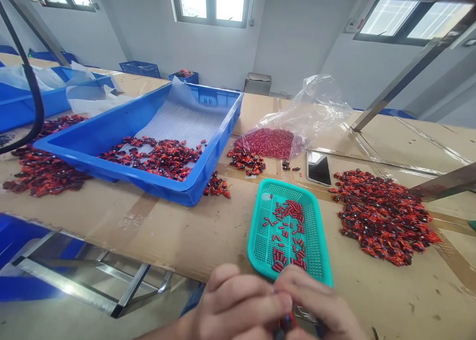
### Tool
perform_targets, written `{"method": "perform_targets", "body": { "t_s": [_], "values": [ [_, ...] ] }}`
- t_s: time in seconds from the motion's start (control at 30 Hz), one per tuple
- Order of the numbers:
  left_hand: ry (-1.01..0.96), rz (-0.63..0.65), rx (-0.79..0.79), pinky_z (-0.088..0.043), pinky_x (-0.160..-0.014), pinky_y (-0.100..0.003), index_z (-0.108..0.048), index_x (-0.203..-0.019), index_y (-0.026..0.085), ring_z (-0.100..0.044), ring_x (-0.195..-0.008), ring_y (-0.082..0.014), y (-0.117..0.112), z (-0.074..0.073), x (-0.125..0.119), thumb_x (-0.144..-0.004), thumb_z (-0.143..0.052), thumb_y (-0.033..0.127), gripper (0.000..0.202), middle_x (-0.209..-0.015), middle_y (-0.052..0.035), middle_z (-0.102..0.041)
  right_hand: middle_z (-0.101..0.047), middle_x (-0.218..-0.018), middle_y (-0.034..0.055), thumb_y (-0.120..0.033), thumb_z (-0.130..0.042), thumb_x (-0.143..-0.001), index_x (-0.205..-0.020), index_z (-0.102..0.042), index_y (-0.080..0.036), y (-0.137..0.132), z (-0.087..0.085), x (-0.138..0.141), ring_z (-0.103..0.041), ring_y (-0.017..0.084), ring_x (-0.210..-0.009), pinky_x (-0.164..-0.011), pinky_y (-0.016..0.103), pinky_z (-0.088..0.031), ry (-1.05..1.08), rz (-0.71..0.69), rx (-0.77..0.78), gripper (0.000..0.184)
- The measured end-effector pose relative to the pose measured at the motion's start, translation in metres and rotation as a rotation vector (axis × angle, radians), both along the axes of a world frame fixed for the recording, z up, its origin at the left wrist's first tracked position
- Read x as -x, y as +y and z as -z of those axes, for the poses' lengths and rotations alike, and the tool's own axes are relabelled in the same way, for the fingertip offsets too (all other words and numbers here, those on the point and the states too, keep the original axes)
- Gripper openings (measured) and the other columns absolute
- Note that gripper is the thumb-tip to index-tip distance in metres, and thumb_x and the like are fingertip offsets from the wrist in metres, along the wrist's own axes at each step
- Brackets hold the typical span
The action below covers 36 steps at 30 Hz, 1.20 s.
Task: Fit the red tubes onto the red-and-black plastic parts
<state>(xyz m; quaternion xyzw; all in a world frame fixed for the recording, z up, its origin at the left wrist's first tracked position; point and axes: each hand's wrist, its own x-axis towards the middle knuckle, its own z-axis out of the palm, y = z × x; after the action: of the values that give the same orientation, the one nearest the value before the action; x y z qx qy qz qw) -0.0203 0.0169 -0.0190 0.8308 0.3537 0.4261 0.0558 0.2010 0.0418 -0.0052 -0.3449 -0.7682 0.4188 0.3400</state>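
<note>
My left hand (238,305) and my right hand (316,303) meet at the near edge of the table, fingers closed together. Between them shows a small red-and-black piece (286,323), partly hidden by the fingers and blurred, so its exact kind cannot be made out. Just beyond my hands stands a green perforated plastic basket (256,221), its near rim partly covered by my fingers. Loose inside it lie many small dark-red rods (294,210). To its right spreads a large pile of red-and-black pieces (383,216).
A blue tray (193,186) holds red-and-black pieces on a white liner. Another pile (48,173) lies left of it. Behind the basket are a clear bag of red rods (269,140) and a phone (319,168). A metal post (401,82) rises at right.
</note>
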Motion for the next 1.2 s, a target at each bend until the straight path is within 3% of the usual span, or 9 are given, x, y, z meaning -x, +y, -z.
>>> {"method": "perform_targets", "body": {
  "t_s": [0.1,0.23,0.43,0.53,0.67,0.77,0.83,1.03,1.2],
  "values": [
    [0.132,-0.019,-0.222,-0.049,-0.102,-0.036,-0.064,-0.111,0.017,-0.071,-0.115,-0.0214,0.048,0.002,0.01,-0.106,-0.046,0.011,0.02,-0.119,-0.01,-0.082,-0.076,-0.096,0.0054,-0.052,-0.066,-0.1,-0.108,-0.075,-0.028,0.019,0.003,-0.04,-0.073,0.023,-0.084,-0.072,0.03,-0.06,-0.153,0.328,-0.143,0.027],
    [0.337,-0.198,-0.05,-0.047,-0.098,-0.045,-0.066,-0.121,0.019,-0.067,-0.121,-0.0309,0.115,0.017,0.034,-0.099,-0.051,0.004,0.03,-0.129,-0.0106,-0.078,-0.075,-0.087,0.0128,-0.081,-0.048,-0.093,-0.093,-0.076,-0.022,0.064,0.026,-0.12,-0.069,0.031,-0.079,-0.072,0.043,-0.056,-0.601,0.842,-0.328,0.065],
    [0.382,-0.169,0.024,-0.05,-0.091,-0.047,-0.073,-0.097,0.02,-0.069,-0.11,-0.0327,0.168,0.045,0.051,-0.091,-0.047,0.0,0.032,-0.106,-0.0132,-0.082,-0.07,-0.082,0.021,-0.086,-0.034,-0.093,-0.093,-0.074,-0.014,0.097,0.044,-0.175,-0.062,0.038,-0.082,-0.079,0.053,-0.049,-0.783,1.004,-0.411,0.083],
    [0.34,-0.153,0.031,-0.052,-0.09,-0.049,-0.073,-0.091,0.019,-0.07,-0.105,-0.0339,0.172,0.049,0.051,-0.092,-0.046,0.005,0.03,-0.1,-0.0156,-0.081,-0.073,-0.093,0.0207,-0.07,-0.039,-0.102,-0.107,-0.072,-0.012,0.087,0.039,-0.153,-0.065,0.035,-0.089,-0.082,0.049,-0.05,-0.742,0.899,-0.463,0.067],
    [0.221,-0.146,0.039,-0.055,-0.093,-0.045,-0.071,-0.105,0.019,-0.072,-0.102,-0.0294,0.157,0.038,0.05,-0.102,-0.048,0.02,0.023,-0.108,-0.013,-0.078,-0.076,-0.099,0.0066,-0.042,-0.048,-0.109,-0.103,-0.073,-0.024,0.057,0.016,-0.096,-0.069,0.022,-0.093,-0.082,0.035,-0.053,-0.665,0.485,-0.461,0.031],
    [0.103,-0.115,0.07,-0.059,-0.088,-0.033,-0.068,-0.107,0.02,-0.073,-0.099,-0.0231,0.138,0.022,0.046,-0.105,-0.054,0.026,0.015,-0.106,-0.0091,-0.075,-0.077,-0.095,0.0015,-0.028,-0.07,-0.1,-0.098,-0.074,-0.025,0.046,0.002,-0.058,-0.068,0.023,-0.094,-0.082,0.037,-0.049,-0.779,0.162,-0.411,0.006],
    [-0.038,-0.079,0.181,-0.061,-0.082,-0.028,-0.07,-0.099,0.022,-0.074,-0.094,-0.0208,0.126,0.013,0.041,-0.103,-0.06,0.029,0.013,-0.101,-0.0066,-0.075,-0.076,-0.089,0.0015,-0.027,-0.082,-0.091,-0.092,-0.074,-0.022,0.048,-0.001,-0.043,-0.069,0.025,-0.09,-0.078,0.038,-0.046,-0.905,0.024,-0.387,0.01],
    [-0.488,0.149,0.769,-0.069,-0.073,-0.029,-0.08,-0.104,0.022,-0.081,-0.086,-0.0227,0.095,0.001,0.024,-0.093,-0.076,0.032,0.015,-0.095,-0.0063,-0.083,-0.076,-0.075,0.0024,-0.016,-0.086,-0.08,-0.078,-0.071,-0.018,0.066,0.013,-0.033,-0.069,0.023,-0.071,-0.065,0.035,-0.037,-0.952,-0.069,-0.397,0.016],
    [-0.452,0.062,0.718,-0.066,-0.072,-0.023,-0.079,-0.107,0.023,-0.079,-0.081,-0.0171,0.072,0.005,0.018,-0.091,-0.073,0.018,0.018,-0.09,-0.0027,-0.082,-0.074,-0.069,0.0027,-0.008,-0.082,-0.077,-0.073,-0.069,-0.017,0.071,0.028,-0.033,-0.068,0.022,-0.065,-0.064,0.034,-0.04,-0.867,-0.053,-0.386,0.016]
  ]
}}
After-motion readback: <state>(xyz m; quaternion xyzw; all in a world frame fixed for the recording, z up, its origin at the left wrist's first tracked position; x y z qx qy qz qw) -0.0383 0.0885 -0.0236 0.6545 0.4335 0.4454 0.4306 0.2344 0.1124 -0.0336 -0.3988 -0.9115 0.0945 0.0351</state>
